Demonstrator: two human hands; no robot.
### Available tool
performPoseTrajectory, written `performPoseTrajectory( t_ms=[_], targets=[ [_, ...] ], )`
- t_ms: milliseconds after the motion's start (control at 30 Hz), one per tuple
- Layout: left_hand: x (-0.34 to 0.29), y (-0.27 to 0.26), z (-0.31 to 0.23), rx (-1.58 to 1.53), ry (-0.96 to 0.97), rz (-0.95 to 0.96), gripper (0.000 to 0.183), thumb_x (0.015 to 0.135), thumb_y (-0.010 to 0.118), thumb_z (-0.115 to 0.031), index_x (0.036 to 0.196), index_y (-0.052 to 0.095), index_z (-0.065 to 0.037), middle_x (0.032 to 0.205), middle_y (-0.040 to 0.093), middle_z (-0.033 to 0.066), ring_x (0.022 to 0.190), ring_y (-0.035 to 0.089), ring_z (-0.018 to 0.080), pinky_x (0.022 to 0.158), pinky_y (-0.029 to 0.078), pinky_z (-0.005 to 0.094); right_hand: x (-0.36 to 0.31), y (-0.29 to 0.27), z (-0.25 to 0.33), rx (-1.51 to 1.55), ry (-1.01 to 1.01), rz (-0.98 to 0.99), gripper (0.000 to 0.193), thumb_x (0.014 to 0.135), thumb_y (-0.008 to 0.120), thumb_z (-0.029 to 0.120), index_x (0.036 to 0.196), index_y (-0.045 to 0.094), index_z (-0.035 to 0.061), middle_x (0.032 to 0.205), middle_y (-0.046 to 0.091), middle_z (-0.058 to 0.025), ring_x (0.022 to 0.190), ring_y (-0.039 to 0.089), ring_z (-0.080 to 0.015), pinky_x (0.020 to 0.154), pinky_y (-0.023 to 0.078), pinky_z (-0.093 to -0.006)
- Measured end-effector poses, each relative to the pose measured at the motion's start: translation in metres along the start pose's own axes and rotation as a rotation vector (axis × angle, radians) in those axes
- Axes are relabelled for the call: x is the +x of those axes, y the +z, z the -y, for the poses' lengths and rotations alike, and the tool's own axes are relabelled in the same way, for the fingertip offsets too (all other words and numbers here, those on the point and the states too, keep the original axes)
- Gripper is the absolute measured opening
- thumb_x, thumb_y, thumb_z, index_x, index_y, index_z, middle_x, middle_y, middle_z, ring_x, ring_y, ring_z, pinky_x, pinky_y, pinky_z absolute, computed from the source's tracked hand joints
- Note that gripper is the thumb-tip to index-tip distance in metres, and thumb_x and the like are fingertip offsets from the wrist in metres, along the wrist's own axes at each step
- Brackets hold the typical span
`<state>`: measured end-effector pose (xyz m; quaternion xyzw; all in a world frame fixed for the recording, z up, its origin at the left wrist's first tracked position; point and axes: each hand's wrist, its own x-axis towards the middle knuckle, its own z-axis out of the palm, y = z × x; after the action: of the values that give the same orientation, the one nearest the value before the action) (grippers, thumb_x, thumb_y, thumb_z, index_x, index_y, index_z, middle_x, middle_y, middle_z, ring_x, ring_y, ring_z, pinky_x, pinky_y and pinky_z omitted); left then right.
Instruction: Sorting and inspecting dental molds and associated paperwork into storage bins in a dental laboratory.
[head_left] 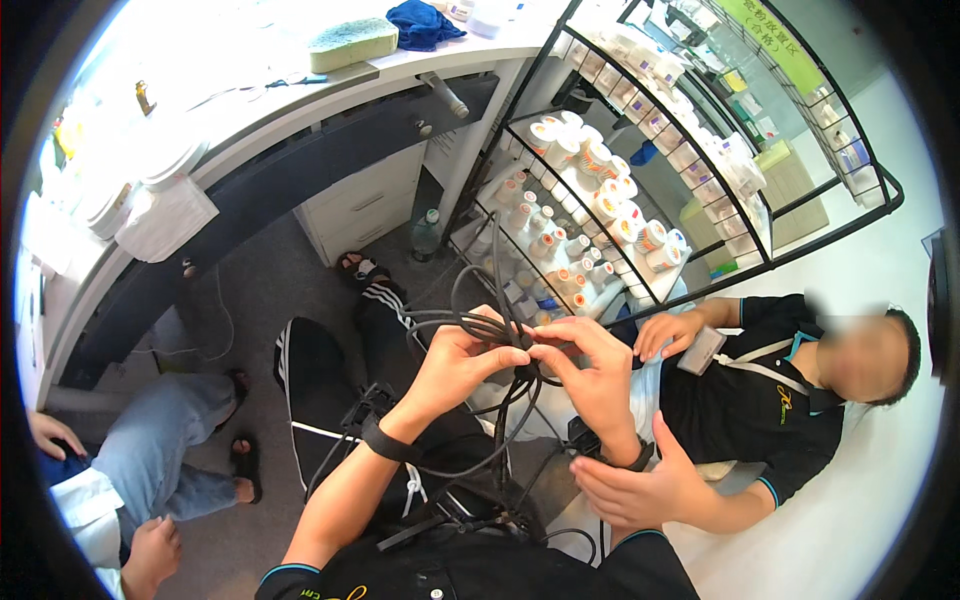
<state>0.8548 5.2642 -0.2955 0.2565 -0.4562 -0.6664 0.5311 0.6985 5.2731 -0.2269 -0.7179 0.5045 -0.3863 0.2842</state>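
Observation:
A bundle of looped black cable (523, 342) is held up in front of my body, between both hands. My left hand (462, 362) pinches it from the left, fingers closed round the gathered loops. From the right, my right hand (592, 372) grips the same bundle, its thumb and fingertips meeting close to the left thumb. Some loops stick up above the hands, and others hang toward my lap. A dark band circles each wrist; a small black device (372, 402) sits beside the left one and another (582, 434) beside the right.
At right, a seated person (755, 385) reaches one hand (625, 490) to my right wrist. Another person's jeans-clad legs (170, 440) are at left. A black wire rack (640, 290) holds white bottles. A sponge (352, 44) and blue cloth (424, 24) lie on the white counter (240, 60).

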Motion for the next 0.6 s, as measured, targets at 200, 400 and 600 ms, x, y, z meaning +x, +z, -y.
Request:
performPoseTrajectory(
  t_ms=[200,400,600],
  targets=[
    [-0.001,0.003,-0.029,0.617,0.042,0.031,0.017,0.067,0.071,-0.008,0.078,0.062,0.0,0.075,0.053,0.0032,0.071,0.052,0.01,0.059,0.041,0.0244,0.006,-0.012,-0.003,-0.043,-0.04,0.235,0.016,0.07,0.065,0.0,0.086,0.064,0.0,0.084,0.062,-0.0095,0.07,0.06,-0.0136,0.06,0.048,-0.0215],
    [-0.006,0.01,-0.023,0.663,0.146,0.104,0.019,0.065,0.072,-0.008,0.081,0.064,0.0,0.074,0.053,0.0043,0.067,0.052,0.0141,0.058,0.042,0.0269,0.003,-0.024,0.001,-0.056,0.0,0.282,0.008,0.072,0.064,0.001,0.079,0.063,-0.0027,0.084,0.06,-0.008,0.073,0.061,-0.0147,0.061,0.048,-0.0226],
    [-0.007,0.021,-0.035,0.696,0.201,0.098,0.026,0.064,0.073,-0.009,0.088,0.065,-0.002,0.072,0.052,0.0049,0.066,0.05,0.0149,0.06,0.042,0.0276,-0.007,-0.027,0.002,-0.177,-0.306,0.151,0.014,0.068,0.064,0.002,0.082,0.061,0.001,0.086,0.058,-0.0083,0.074,0.058,-0.0208,0.063,0.047,-0.028]
  ],
)
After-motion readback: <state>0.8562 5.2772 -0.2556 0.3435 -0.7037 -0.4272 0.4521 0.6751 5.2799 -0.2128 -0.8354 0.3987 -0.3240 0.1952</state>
